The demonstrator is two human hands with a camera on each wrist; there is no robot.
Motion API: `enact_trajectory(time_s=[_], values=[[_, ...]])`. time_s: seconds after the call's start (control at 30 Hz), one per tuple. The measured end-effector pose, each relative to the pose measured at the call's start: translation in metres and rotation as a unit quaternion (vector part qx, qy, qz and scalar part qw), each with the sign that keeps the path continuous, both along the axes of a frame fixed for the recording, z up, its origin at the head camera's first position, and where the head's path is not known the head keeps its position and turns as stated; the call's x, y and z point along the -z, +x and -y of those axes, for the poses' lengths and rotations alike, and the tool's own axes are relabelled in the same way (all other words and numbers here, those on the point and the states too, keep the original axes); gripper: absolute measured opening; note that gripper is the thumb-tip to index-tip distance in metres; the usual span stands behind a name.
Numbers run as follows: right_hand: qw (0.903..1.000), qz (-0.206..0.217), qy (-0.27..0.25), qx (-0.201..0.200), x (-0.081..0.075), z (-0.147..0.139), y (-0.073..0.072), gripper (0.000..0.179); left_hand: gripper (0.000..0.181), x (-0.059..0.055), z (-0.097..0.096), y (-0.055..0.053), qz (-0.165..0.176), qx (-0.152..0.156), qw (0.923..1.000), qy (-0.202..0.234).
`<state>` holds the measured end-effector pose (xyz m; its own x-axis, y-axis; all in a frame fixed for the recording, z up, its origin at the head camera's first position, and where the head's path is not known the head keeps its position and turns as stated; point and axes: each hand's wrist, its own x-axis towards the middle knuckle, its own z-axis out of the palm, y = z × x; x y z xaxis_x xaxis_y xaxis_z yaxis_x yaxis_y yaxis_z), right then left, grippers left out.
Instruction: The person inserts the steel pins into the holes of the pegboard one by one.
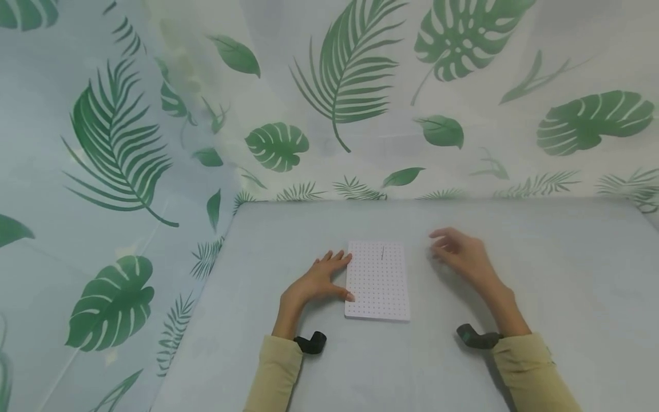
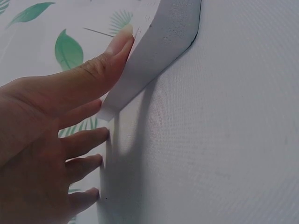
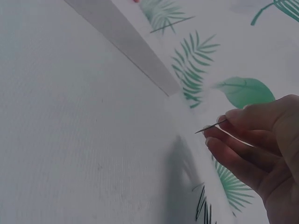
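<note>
1. Furthest left, a sheet point(image 1: 31, 149) printed with green leaves hangs smooth, its sheen faint; fabric or film, I cannot tell.
2. The left hand point(image 1: 320, 278) is spread wide, thumb and index fingertip set apart against the board's left edge. That wide brace looks sound: light, even pressure low on the side should check sliding without crowding the dotted face.
3. The board point(image 1: 378, 286) lies flat on the tabletop point(image 1: 268, 252), between the hands. It is a pale, thick rectangular slab with plain side walls and regular rows of dots; whether they are holes is too small to tell. The tabletop has a fine woven-looking grain.
4. Near the board's far end, right of its middle, a thin dark pin point(image 1: 382, 253) appears to stand up from the face. The slim shaft could easily be knocked, so fingers should pass wide of it.
5. Furthest right, the right hand point(image 1: 460, 254) hovers apart from the board, pinching a second pin point(image 3: 211, 126) between thumb and fingertip. A light, steady pinch should keep so slender a piece from twisting.
</note>
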<state>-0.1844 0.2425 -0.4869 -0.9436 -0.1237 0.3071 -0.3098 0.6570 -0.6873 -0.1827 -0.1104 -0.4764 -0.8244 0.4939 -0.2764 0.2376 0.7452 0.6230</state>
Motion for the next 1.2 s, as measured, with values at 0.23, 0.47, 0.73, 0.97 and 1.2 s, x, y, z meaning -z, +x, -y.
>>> enact_trajectory(time_s=[0.23, 0.47, 0.73, 0.97, 1.2], values=[[0.9998, 0.012, -0.015, -0.004, -0.001, 0.010, -0.002, 0.021, 0.100, 0.002, 0.001, -0.001, -0.009, 0.005, 0.9999, -0.002], [0.9974, 0.028, -0.055, -0.037, -0.001, 0.027, -0.008, 0.020, 0.100, 0.004, 0.005, -0.002, -0.014, 0.003, 0.9999, -0.009], [0.9968, 0.041, -0.060, -0.032, -0.001, 0.037, -0.012, 0.017, 0.100, 0.005, 0.005, -0.002, -0.011, 0.008, 0.9999, 0.005], [0.9931, 0.055, -0.094, -0.043, -0.005, 0.052, -0.016, 0.018, 0.101, 0.009, 0.005, -0.005, -0.009, 0.008, 0.9999, -0.009], [0.9916, 0.073, -0.093, -0.052, -0.006, 0.063, -0.020, 0.016, 0.101, 0.007, 0.004, -0.004, -0.009, 0.006, 0.9999, -0.003]])
